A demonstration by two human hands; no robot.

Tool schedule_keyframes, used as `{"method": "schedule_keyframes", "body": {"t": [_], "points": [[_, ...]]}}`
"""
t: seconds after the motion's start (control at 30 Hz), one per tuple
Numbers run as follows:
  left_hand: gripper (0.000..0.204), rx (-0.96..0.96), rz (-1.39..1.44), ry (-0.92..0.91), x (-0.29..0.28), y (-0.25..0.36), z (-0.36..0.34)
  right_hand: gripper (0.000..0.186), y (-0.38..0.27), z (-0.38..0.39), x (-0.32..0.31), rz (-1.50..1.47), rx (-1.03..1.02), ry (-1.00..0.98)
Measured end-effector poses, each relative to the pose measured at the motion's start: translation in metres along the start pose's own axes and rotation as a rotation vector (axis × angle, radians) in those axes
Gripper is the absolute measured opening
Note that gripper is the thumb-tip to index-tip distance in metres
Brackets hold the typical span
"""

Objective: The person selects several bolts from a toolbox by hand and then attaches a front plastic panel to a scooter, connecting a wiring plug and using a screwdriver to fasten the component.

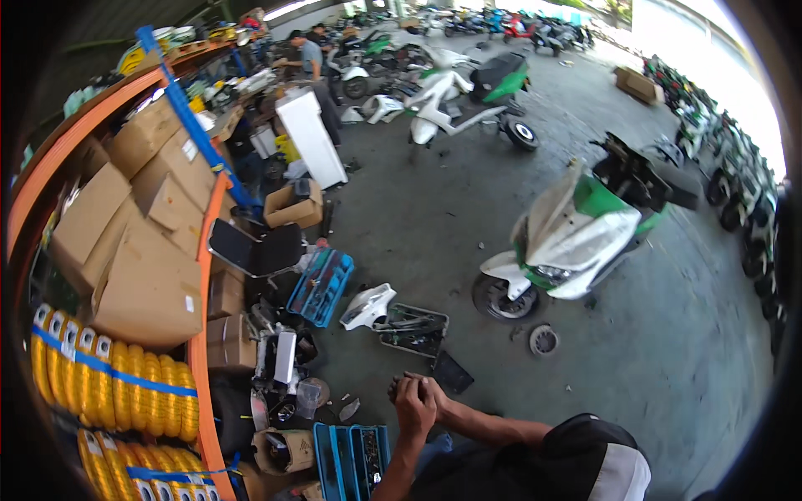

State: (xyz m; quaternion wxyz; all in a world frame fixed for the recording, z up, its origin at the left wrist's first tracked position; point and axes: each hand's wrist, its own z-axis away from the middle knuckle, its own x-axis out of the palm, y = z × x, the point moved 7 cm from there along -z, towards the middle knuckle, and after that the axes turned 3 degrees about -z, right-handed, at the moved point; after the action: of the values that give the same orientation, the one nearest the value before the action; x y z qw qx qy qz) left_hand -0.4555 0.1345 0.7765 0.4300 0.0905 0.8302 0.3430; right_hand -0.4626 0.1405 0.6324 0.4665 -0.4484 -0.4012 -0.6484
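My left hand (413, 407) and my right hand (434, 391) meet in front of me, pressed against each other. Both look closed, with fingers curled; whatever lies between them, if anything, is hidden or too small to name. Dark fingertips show at their left side. Just beyond the hands, on the floor, are a flat black panel (452, 372) and a shallow tray of parts (413, 331). A white fairing piece (368, 307) rests beside that tray. Close to my left forearm stands an open blue toolbox (334, 459) with small items inside.
A white-and-green scooter (576, 230) stands to the right, near a loose wheel hub (543, 340). Another scooter (455, 100) is farther off. Orange shelving (198, 367) with cartons (150, 284) and yellow coils (125, 384) lines the left. A second blue toolbox (322, 286) lies ahead; people work beyond.
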Motion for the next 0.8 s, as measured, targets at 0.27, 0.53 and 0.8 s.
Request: {"method": "schedule_keyframes", "body": {"t": [0.27,0.53,0.8], "points": [[0.018,0.232,0.199,-0.362,0.153,0.205,0.047,0.032,-0.17,0.228,-0.023,-0.077,-0.45,0.011],[0.021,0.728,0.491,-0.683,0.289,0.388,0.113,0.032,-0.275,0.48,-0.076,-0.091,-1.11,0.336],[0.022,0.83,0.661,-1.142,0.421,0.492,0.134,0.024,-0.33,0.61,-0.178,-0.319,-1.41,0.581]]}}
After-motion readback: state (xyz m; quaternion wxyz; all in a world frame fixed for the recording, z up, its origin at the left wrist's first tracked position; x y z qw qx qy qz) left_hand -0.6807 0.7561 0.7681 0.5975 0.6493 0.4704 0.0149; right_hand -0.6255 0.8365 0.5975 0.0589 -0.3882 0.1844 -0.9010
